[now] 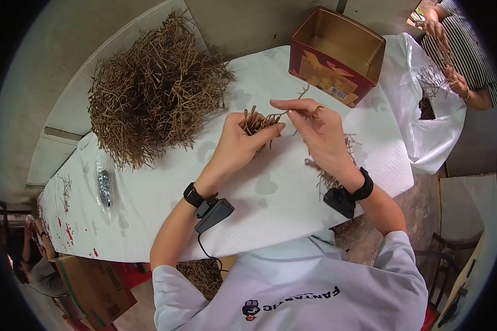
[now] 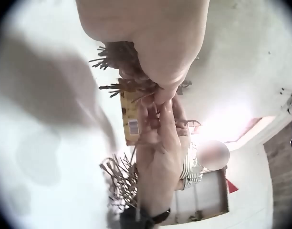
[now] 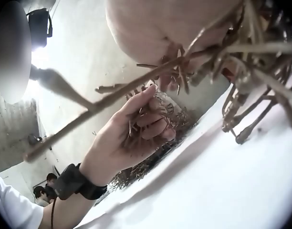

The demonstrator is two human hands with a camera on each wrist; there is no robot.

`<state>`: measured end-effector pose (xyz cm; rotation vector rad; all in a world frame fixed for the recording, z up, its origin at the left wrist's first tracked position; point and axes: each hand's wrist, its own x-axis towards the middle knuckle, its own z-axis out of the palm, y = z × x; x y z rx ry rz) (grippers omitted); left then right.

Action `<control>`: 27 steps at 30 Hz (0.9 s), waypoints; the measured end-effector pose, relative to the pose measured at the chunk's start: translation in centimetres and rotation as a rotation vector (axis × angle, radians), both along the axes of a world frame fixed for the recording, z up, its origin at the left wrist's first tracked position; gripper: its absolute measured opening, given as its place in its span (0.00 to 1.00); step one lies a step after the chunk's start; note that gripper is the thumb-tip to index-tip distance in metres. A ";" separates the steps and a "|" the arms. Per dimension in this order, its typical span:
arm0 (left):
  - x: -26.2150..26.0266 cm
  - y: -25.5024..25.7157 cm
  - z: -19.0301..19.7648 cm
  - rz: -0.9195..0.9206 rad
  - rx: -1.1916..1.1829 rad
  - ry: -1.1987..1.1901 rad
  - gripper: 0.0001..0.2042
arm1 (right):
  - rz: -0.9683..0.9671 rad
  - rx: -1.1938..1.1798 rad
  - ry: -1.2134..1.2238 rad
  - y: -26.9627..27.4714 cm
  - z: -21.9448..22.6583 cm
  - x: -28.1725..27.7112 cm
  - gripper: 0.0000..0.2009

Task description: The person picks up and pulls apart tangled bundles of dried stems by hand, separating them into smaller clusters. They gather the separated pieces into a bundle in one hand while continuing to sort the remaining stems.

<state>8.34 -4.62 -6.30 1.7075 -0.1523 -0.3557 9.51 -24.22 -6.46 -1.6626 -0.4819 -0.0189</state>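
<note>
My left hand (image 1: 258,130) grips a short bundle of brown dried twigs (image 1: 255,120) upright over the white table cover (image 1: 270,187). Close to its right, my right hand (image 1: 290,110) pinches a single thin twig (image 1: 302,92) next to the bundle, with a few more stems (image 1: 315,112) against its fingers. In the right wrist view the left hand (image 3: 131,136) curls round the bundle (image 3: 158,121), and a long twig (image 3: 112,98) crosses in front. The left wrist view shows the twig bundle (image 2: 127,71) under my palm and the right hand (image 2: 158,138) beyond it.
A large heap of twigs (image 1: 154,94) lies at the far left of the table. An open red tin (image 1: 337,55) stands at the back right beside a white plastic bag (image 1: 425,110). Loose twigs (image 1: 328,176) lie under my right wrist. Another person (image 1: 464,60) works at top right.
</note>
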 end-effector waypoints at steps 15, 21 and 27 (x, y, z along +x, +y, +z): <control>0.6 3.6 3.7 -0.333 0.375 -0.369 0.05 | 0.125 -0.392 -0.429 -2.4 2.8 0.3 0.02; 1.1 11.6 5.8 0.021 0.234 -0.418 0.06 | -0.146 0.041 -0.013 -7.1 3.4 3.0 0.05; 1.4 7.5 5.3 0.058 0.077 -0.371 0.10 | 0.251 0.450 0.373 -3.6 2.4 1.5 0.20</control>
